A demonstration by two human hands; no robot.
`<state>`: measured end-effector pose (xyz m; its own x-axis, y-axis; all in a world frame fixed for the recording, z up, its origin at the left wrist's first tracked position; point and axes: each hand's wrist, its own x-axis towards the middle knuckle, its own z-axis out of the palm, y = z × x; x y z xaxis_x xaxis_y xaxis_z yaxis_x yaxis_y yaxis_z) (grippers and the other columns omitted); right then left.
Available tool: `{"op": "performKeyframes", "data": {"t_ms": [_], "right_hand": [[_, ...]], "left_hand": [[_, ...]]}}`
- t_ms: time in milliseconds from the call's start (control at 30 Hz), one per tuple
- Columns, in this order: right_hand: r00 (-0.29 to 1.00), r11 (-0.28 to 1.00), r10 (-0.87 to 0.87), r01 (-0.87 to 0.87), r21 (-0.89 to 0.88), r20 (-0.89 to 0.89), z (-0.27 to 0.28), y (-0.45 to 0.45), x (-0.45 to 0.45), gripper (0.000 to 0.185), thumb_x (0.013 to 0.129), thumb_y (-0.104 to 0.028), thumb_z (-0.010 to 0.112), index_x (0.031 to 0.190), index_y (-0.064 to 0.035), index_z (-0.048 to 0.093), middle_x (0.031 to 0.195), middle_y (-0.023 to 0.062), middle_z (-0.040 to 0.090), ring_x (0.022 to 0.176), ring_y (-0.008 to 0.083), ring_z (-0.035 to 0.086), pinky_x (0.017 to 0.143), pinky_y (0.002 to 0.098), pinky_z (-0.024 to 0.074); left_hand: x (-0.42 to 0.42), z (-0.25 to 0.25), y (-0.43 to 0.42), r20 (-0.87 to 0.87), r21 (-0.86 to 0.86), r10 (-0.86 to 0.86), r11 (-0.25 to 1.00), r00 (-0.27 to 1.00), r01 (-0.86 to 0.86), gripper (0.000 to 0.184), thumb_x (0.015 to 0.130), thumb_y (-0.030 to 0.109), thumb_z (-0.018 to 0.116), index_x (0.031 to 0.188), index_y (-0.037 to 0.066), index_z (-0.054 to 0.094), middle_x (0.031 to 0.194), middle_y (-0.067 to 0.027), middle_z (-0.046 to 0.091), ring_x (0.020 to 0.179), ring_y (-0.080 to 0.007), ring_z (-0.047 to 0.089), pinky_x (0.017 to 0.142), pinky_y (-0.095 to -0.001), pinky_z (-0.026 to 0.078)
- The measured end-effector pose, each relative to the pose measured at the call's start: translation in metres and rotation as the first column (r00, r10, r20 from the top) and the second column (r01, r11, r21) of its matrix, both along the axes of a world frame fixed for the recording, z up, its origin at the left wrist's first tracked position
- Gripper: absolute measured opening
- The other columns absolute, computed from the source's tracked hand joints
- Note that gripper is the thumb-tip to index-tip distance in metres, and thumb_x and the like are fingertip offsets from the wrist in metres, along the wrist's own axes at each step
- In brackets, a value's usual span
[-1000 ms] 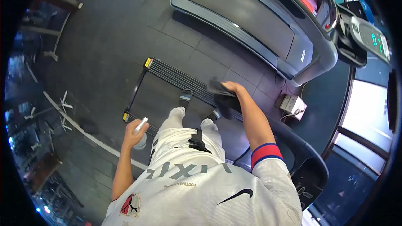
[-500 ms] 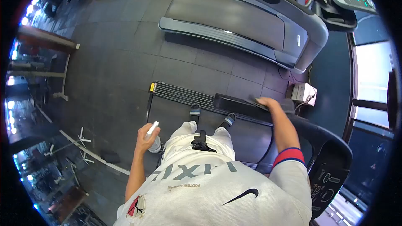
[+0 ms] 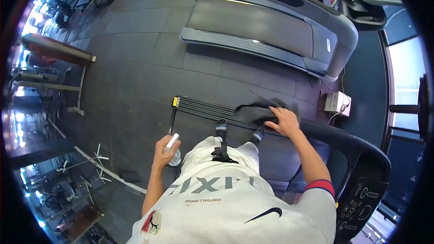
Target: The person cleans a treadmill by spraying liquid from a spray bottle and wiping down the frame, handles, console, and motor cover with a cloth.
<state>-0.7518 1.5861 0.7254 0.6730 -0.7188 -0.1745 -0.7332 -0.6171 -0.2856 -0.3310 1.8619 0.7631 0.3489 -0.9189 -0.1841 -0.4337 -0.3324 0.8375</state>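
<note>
On the left of my body, my left hand (image 3: 166, 152) is wrapped round a clear spray bottle (image 3: 175, 158) with a white nozzle. Ahead and to the right, my right hand (image 3: 285, 122) has a dark cloth (image 3: 257, 111) at its fingers, with thumb and fingers round its edge. The cloth is blurred and hangs over the ribbed side rail (image 3: 203, 107) of the treadmill under me. My feet, in dark sandals, are on this treadmill's belt (image 3: 280, 156).
A second treadmill (image 3: 253, 20) stands beyond a strip of tiled floor. A white power box (image 3: 337, 103) with cables is at the right, near the windows. The near treadmill's console (image 3: 359, 203) is at lower right. Gym benches and racks line the left.
The dark cloth has changed shape and is now bunched by my right hand, whose fingers have spread more. My left hand still holds the bottle. The view has shifted slightly.
</note>
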Motion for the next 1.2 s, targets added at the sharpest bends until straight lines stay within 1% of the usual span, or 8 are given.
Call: {"op": "performKeyframes", "data": {"t_ms": [200, 367, 467, 533, 667, 867, 1000, 1200], "right_hand": [[0.938, 0.956, -0.080, 0.168, 0.240, -0.336, -0.010, -0.017, 0.056, 0.074, 0.091, -0.070, 0.048, 0.127, -0.0073, 0.066, 0.110, 0.0214, 0.071, 0.104, 0.0389, 0.067, 0.090, 0.0483, 0.0525], [0.844, 0.884, 0.295, -0.064, 0.462, -0.448, -0.118, -0.035, 0.165, 0.067, 0.083, -0.057, 0.065, 0.131, -0.0099, 0.065, 0.128, 0.0168, 0.067, 0.119, 0.0356, 0.063, 0.100, 0.0469, 0.0499], [0.968, 0.603, 0.182, 0.031, 0.797, -0.175, -0.103, -0.065, 0.138, 0.067, 0.084, -0.055, 0.065, 0.131, -0.0077, 0.065, 0.128, 0.0152, 0.067, 0.118, 0.0299, 0.064, 0.103, 0.0436, 0.0475], [0.899, 0.429, -0.133, 0.431, 0.794, -0.416, -0.099, -0.083, 0.087, 0.064, 0.086, -0.052, 0.064, 0.128, -0.0044, 0.066, 0.129, 0.0157, 0.066, 0.117, 0.0263, 0.063, 0.103, 0.0406, 0.0460], [0.927, 0.522, -0.126, 0.364, 0.772, -0.352, -0.130, -0.107, -0.016, 0.054, 0.090, -0.050, 0.060, 0.127, -0.0124, 0.069, 0.128, 0.0121, 0.067, 0.118, 0.0265, 0.062, 0.099, 0.0415, 0.0480], [0.920, 0.439, -0.137, 0.388, 0.810, -0.366, -0.177, -0.080, 0.108, 0.052, 0.087, -0.040, 0.062, 0.126, -0.0063, 0.069, 0.130, 0.0169, 0.066, 0.118, 0.0297, 0.063, 0.097, 0.0431, 0.0491], [0.931, 0.929, 0.119, 0.017, 0.369, -0.344, -0.058, -0.023, 0.146, 0.049, 0.086, -0.039, 0.065, 0.124, -0.0097, 0.067, 0.116, 0.0182, 0.070, 0.107, 0.0350, 0.067, 0.088, 0.0467, 0.0524], [0.994, 0.988, -0.074, 0.084, -0.128, 0.080, -0.019, 0.020, 0.025, 0.051, 0.089, -0.054, 0.062, 0.118, -0.0127, 0.069, 0.104, 0.0128, 0.069, 0.094, 0.0327, 0.065, 0.082, 0.0458, 0.0483]], "left_hand": [[0.006, 0.002, 0.011, -0.012, 0.081, 0.020, 0.997, 1.000, -0.019, 0.027, 0.089, 0.028, 0.075, 0.088, 0.001, 0.070, 0.078, -0.0113, 0.065, 0.071, -0.0252, 0.064, 0.066, -0.0365, 0.048], [0.006, 0.004, -0.007, 0.071, 0.051, -0.138, 0.990, 0.988, 0.135, 0.030, 0.091, 0.033, 0.072, 0.090, 0.003, 0.071, 0.083, -0.0122, 0.067, 0.072, -0.0297, 0.065, 0.066, -0.0377, 0.049], [0.004, 0.019, -0.014, 0.061, 0.053, -0.119, 0.992, 0.991, 0.116, 0.031, 0.091, 0.033, 0.072, 0.091, 0.002, 0.071, 0.082, -0.0124, 0.067, 0.072, -0.0293, 0.065, 0.066, -0.0376, 0.049], [-0.001, 0.018, -0.010, 0.038, 0.026, -0.073, 0.997, 0.997, 0.072, 0.030, 0.091, 0.031, 0.073, 0.091, 0.001, 0.071, 0.083, -0.0127, 0.067, 0.072, -0.0287, 0.066, 0.067, -0.0374, 0.049], [-0.004, 0.016, 0.009, 0.030, 0.032, 0.001, 0.999, 1.000, -0.002, 0.029, 0.090, 0.030, 0.073, 0.091, 0.001, 0.071, 0.083, -0.0125, 0.068, 0.072, -0.0284, 0.065, 0.067, -0.0374, 0.050], [-0.009, 0.007, 0.019, 0.048, 0.107, -0.058, 0.993, 0.997, 0.052, 0.031, 0.090, 0.032, 0.074, 0.091, 0.001, 0.071, 0.081, -0.0121, 0.066, 0.071, -0.0276, 0.064, 0.066, -0.0369, 0.049], [-0.014, 0.020, -0.006, -0.001, 0.098, -0.099, 0.990, 0.995, 0.098, 0.032, 0.092, 0.032, 0.072, 0.090, 0.000, 0.069, 0.080, -0.0100, 0.065, 0.070, -0.0208, 0.062, 0.065, -0.0352, 0.047], [-0.015, 0.024, -0.017, -0.017, 0.013, -0.116, 0.993, 0.993, 0.117, 0.030, 0.092, 0.032, 0.072, 0.089, 0.002, 0.071, 0.080, -0.0104, 0.066, 0.070, -0.0255, 0.063, 0.065, -0.0366, 0.048]]}}
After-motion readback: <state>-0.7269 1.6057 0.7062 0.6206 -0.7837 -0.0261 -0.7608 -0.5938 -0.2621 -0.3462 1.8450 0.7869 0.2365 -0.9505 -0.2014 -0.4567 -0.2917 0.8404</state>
